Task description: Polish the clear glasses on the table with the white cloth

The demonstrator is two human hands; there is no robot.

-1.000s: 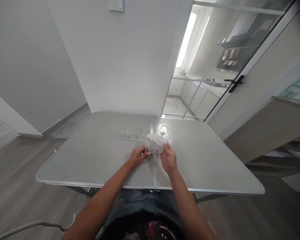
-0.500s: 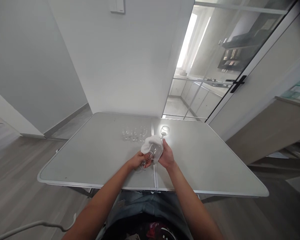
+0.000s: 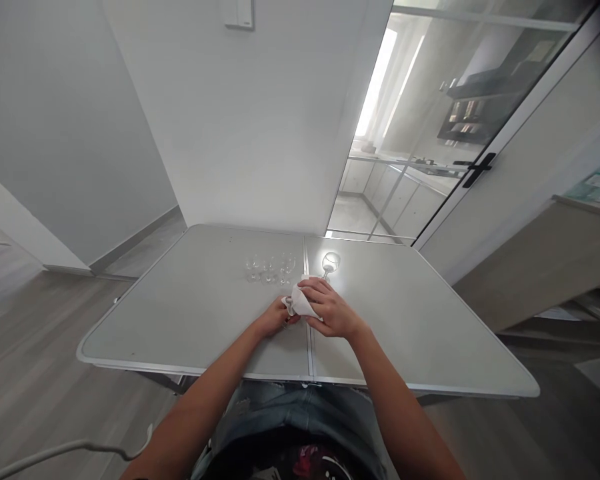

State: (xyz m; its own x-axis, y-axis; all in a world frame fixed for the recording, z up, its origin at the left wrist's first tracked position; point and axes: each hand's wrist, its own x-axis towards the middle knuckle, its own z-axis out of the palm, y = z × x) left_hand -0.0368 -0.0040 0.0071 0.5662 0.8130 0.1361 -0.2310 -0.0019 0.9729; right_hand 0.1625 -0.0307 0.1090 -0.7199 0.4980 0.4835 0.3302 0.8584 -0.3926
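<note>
My right hand (image 3: 334, 312) is closed over a white cloth (image 3: 303, 305), fingers curved across its top. Facing it, my left hand (image 3: 274, 319) grips the stem end of a wine glass, whose bowl is covered by the cloth and my fingers. Both hands are close together above the table's middle seam. Just beyond my right fingers, a single stemmed glass (image 3: 331, 263) stands upright in a bright reflection. Several small stemmed glasses (image 3: 269, 268) stand grouped to the left, past my left hand.
The grey folding table (image 3: 180, 307) has a metal rim and a seam down its centre. A white wall (image 3: 260, 133) rises behind it. To the right is a glazed door with a black handle (image 3: 479, 171). A pale cable (image 3: 80, 445) shows at lower left.
My right hand has moved from the glass's right side to over its top, turning palm-down and wrapping the cloth around the bowl. My left hand keeps its hold, nearly in place.
</note>
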